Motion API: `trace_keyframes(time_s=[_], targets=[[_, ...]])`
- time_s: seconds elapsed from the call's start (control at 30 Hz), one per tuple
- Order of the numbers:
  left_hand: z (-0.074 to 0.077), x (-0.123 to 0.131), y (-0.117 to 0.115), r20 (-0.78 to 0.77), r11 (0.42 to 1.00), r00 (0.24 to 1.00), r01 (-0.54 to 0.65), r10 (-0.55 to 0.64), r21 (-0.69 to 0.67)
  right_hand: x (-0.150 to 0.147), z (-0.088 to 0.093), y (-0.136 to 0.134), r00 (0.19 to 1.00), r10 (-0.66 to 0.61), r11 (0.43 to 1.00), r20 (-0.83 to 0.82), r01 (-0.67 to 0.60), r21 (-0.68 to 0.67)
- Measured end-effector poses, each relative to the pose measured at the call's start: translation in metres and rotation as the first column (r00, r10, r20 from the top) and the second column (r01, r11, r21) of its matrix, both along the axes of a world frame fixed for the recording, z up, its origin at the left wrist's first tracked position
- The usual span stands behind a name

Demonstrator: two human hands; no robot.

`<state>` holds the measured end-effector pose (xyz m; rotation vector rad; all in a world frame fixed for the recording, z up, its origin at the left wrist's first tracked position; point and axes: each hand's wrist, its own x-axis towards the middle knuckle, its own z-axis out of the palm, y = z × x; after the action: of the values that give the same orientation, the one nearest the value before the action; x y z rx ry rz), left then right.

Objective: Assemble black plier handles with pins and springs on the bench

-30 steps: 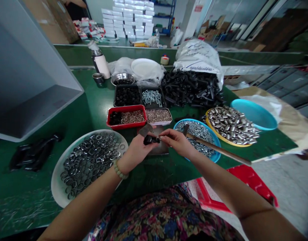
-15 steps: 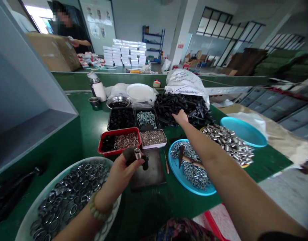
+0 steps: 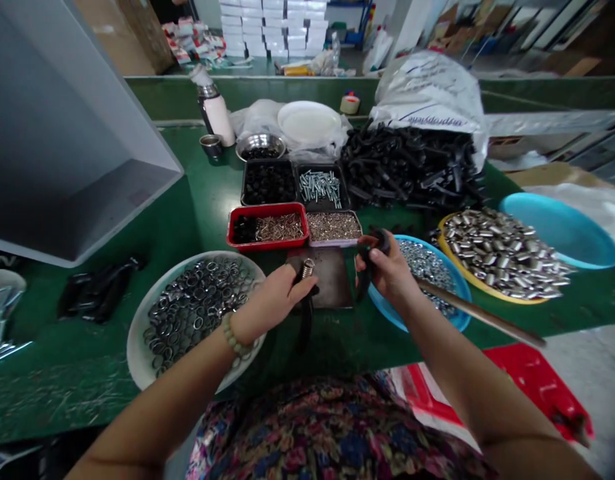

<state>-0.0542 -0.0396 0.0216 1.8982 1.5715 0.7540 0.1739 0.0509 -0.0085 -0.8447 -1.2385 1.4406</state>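
My left hand (image 3: 273,303) is closed round a black handle part (image 3: 304,319) with a small metal sleeve (image 3: 307,267) on its top end. It hovers over the near edge of a dark metal plate (image 3: 335,283). My right hand (image 3: 388,270) is closed on a second black handle piece (image 3: 368,261), held upright just right of that plate and above the blue dish of small nuts (image 3: 427,267). The two hands are a short gap apart. A large heap of black handles (image 3: 412,167) lies behind.
A white dish of metal rings (image 3: 192,313) is at my left. Red tray (image 3: 267,230), pin tray (image 3: 333,227) and two black trays (image 3: 293,181) stand behind the plate. A yellow dish of steel sleeves (image 3: 497,250), a hammer handle (image 3: 480,313), a grey bin (image 3: 62,133) and a red crate (image 3: 527,387) surround me.
My right hand has come back from the heap of black handles with one piece in it. My left hand stays near the plate with its part.
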Motion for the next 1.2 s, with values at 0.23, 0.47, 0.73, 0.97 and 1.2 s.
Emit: trace_keyframes(time_s=[0.23,0.47,0.73,0.97,1.2], targets=[[-0.005,0.006,-0.016,-0.047,0.997,0.997,0.054,-0.056,-0.05,-0.027,0.013,-0.062,0.943,0.208,0.975,0.261,-0.178,-0.134],[0.001,0.015,-0.022,-0.242,0.999,0.969,0.046,-0.052,-0.029,-0.032,0.026,-0.073,0.861,0.243,0.97,0.447,-0.208,-0.126],[0.004,0.029,-0.026,-0.288,0.998,0.956,0.067,-0.062,0.006,-0.036,0.036,-0.076,0.833,0.169,0.97,0.528,-0.235,0.06],[0.002,0.032,-0.028,-0.208,1.0,0.978,-0.015,0.018,0.016,-0.04,0.017,-0.086,0.924,0.078,0.994,0.374,-0.101,0.042],[0.007,0.004,-0.016,-0.198,0.973,0.98,0.026,0.02,0.228,-0.083,0.027,0.045,0.55,-0.123,0.788,0.826,-0.452,0.418]])
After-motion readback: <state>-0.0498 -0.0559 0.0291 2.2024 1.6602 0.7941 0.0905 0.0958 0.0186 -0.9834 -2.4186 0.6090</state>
